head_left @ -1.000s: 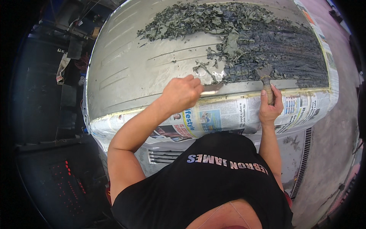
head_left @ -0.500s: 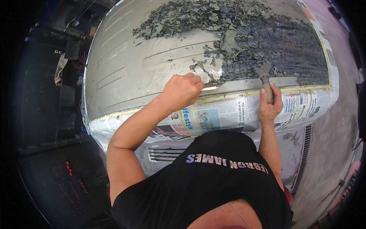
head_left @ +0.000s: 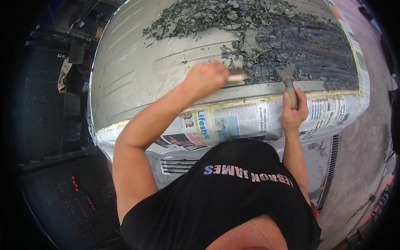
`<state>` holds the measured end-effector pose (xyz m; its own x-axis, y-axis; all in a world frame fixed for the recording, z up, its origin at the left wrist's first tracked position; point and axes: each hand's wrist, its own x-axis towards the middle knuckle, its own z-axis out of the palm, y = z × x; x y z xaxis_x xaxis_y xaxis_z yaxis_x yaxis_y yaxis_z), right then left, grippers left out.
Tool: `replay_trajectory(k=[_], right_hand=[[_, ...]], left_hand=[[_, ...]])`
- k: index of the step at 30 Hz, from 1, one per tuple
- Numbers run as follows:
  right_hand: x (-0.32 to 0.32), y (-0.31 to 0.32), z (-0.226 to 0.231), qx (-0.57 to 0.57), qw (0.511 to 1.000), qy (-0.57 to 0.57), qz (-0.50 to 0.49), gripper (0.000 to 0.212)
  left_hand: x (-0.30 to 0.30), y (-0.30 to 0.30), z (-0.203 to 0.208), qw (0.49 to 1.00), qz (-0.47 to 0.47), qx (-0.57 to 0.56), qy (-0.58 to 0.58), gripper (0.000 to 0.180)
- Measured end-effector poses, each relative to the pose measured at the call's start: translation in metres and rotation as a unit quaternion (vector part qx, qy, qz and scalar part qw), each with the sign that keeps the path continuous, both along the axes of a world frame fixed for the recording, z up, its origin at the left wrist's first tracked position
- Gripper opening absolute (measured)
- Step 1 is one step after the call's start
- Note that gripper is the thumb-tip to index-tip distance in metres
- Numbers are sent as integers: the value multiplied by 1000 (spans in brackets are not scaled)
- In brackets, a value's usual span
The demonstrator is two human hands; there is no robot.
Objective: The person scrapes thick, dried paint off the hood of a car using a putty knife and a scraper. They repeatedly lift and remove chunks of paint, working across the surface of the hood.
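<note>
My left hand [head_left: 207, 78], blurred by motion, is closed around a scraper [head_left: 236, 77] whose pale, flat end meets the edge of the loosened dark paint [head_left: 300, 50]. The scraper's grip is hidden in my fist. My right hand [head_left: 295, 118] is wrapped round the worn handle of a paint brush [head_left: 293, 96], its bristles pointing away from me and resting on the dark paint. Both tools are at the near side of a large ribbed metal panel [head_left: 137, 75], grey where the coating is off. Curled paint flakes [head_left: 208, 18] lie heaped toward its far side.
Taped newspaper [head_left: 246, 118] covers the panel's near edge and right border. A slotted grille [head_left: 179, 166] shows below it. To the right is a concrete floor [head_left: 366, 112]. Dark equipment with red marks [head_left: 79, 196] stands at the left.
My left hand has moved away from me and slightly right with the scraper, and the flakes beside it have shifted off the grey metal. My right hand and the brush have barely moved.
</note>
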<state>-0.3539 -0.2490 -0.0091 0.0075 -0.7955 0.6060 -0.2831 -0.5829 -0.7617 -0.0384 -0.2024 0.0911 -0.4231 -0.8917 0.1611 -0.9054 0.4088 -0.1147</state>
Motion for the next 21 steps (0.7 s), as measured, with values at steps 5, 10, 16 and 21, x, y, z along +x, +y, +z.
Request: replay_trajectory(k=[5,10,16,21], right_hand=[[-1,-1,-3,5,1000,-14,5,35],[-1,-1,-4,7,1000,-23,0,35],[-1,0,-3,16,1000,-21,6,35],[-4,-2,-8,11,1000,-22,-3,35]], left_hand=[[14,-36,30,991,60,-121,21,11],[-4,-6,36,994,70,-66,51,10],[-47,27,11,993,32,0,113,6],[-62,18,1,997,0,24,73,3]])
